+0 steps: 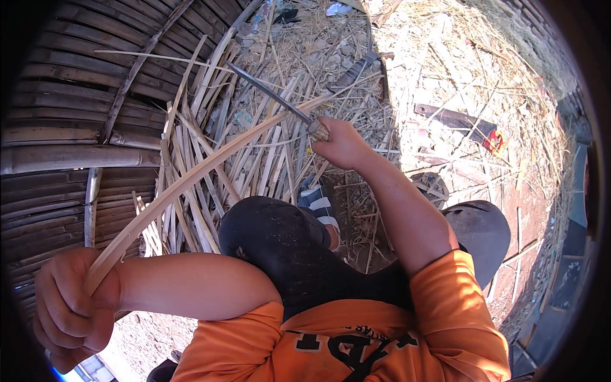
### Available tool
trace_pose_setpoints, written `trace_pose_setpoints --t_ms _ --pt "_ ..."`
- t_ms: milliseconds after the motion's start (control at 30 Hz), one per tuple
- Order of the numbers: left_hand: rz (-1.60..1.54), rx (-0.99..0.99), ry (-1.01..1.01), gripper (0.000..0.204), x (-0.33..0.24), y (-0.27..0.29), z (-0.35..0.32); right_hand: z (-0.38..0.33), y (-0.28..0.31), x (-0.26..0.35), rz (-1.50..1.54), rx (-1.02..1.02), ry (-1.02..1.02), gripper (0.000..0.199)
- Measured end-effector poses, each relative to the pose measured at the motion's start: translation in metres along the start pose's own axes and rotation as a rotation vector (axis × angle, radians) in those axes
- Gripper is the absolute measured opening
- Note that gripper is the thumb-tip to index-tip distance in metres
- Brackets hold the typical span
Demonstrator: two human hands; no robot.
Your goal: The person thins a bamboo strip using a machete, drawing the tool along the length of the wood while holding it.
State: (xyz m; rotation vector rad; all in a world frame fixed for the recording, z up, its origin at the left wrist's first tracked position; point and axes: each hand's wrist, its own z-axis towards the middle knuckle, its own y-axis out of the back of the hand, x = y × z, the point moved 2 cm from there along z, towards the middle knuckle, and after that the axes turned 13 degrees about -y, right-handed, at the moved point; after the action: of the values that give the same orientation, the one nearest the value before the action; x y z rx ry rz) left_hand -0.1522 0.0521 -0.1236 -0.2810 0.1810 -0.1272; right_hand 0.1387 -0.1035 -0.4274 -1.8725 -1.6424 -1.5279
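A long, pale bamboo strip (202,167) runs slantwise from the lower left to the upper middle. My left hand (73,305) is closed around its near end. In my right hand (344,141) is a knife (270,92), gripped by its rough, light handle. Its long narrow blade points up and to the left and crosses the strip near the strip's far part. Whether blade and strip touch, I cannot tell. Both my knees, in dark trousers, are bent beneath my arms.
Many split bamboo strips (197,191) are heaped along the bamboo slat wall (76,95) at left. A handsaw (461,124) with a red and yellow handle lies on the straw-strewn ground at right. A dark sheath-like object (353,73) lies ahead. My sandalled foot (318,202) stands among shavings.
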Motion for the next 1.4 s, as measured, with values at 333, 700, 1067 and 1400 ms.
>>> trace_pose_setpoints --t_ms 333,700,1067,1400 --pt "-0.014 -0.031 -0.042 0.045 -0.003 0.006 -0.004 -0.031 -0.010 0.017 -0.012 -0.046 0.009 0.045" --pt "0.048 0.061 0.006 0.049 0.018 -0.007 -0.001 -0.066 -0.013 0.047 0.046 -0.003 0.257 0.038" --pt "0.192 0.065 0.024 0.052 0.014 -0.002 0.004 -0.034 -0.028 -0.036 0.135 -0.137 -0.132 0.037" --pt "0.037 0.087 -0.016 0.040 0.003 0.001 -0.002 -0.019 -0.033 -0.063 0.192 -0.160 -0.172 0.038"
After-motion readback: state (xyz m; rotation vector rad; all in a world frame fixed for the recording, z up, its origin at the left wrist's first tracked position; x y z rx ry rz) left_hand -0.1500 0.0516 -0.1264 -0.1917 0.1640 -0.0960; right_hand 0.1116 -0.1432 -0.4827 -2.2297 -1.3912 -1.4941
